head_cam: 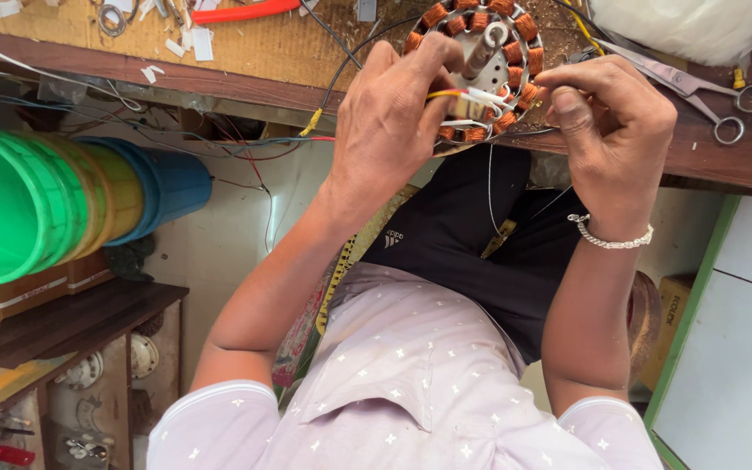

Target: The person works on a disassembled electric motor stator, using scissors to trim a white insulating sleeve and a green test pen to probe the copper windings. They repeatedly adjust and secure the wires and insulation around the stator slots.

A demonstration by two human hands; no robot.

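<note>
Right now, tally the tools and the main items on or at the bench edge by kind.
Wound stator with copper coils, held by the left hand and right hand: 1
Scissors: 1
Red-handled tool: 1
Stack of nested plastic buckets: 1
Total: 4

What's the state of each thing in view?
Left hand: grip pinching the yellow wire.
Right hand: grip pinching the white-sleeved leads.
Motor stator: flat on the workbench, copper coils wound, shaft upright.
Scissors: lying shut on the bench.
Stacked buckets: nested, lying sideways, green one outermost.
Red-handled tool: lying untouched.
</note>
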